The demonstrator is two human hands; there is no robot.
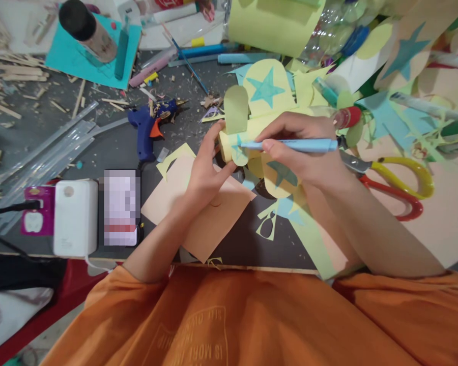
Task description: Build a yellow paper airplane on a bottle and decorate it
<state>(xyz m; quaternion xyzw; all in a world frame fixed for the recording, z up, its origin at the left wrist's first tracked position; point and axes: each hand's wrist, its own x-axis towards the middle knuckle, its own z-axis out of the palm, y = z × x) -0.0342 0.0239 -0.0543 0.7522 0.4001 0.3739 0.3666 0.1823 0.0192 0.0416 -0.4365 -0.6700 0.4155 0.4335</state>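
Note:
A yellow paper craft (265, 122) with rounded flaps and blue stars lies in the middle of the table. My left hand (209, 162) grips its left end, thumb and fingers around a small rounded flap. In my right hand (301, 147) is a light blue marker (305, 146), held like a pen, its tip touching the small blue star (238, 147) on that flap. A larger blue star (267, 87) shows on the upper flap, and another (281, 174) sits on the lower flap, partly behind my right hand.
Scissors (400, 185) with yellow and red handles lie to the right among paper scraps. A blue glue gun (147, 129) rests at the left, near clear glue sticks (61, 152). A white power bank (75, 217) and a phone (121, 208) are near the front edge. Peach paper (209, 218) lies below my left hand.

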